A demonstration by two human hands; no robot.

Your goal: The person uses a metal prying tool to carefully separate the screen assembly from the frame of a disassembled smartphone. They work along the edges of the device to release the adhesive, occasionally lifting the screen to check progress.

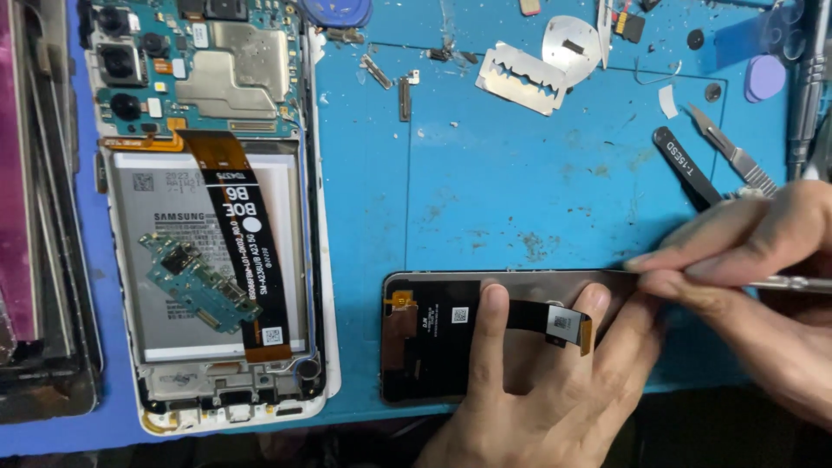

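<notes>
A dark phone screen panel [433, 347] lies face down on the blue mat, with a black flex cable [555, 321] curling up from its back. My left hand [546, 390] presses on the panel with fingers spread on either side of the cable. My right hand [737, 260] pinches a thin metal tool [789, 282] and holds its tip at the panel's top right edge. To the left lies an opened phone [217, 217] in a white frame, showing its battery, circuit boards and a long black flex cable.
On the blue mat [520, 173] lie a razor blade [520, 80], a scalpel [732, 156], black tweezers [685, 165], small metal parts, a round metal disc [568, 39] and a purple pick [765, 76]. More phone panels [35, 217] are stacked at the far left.
</notes>
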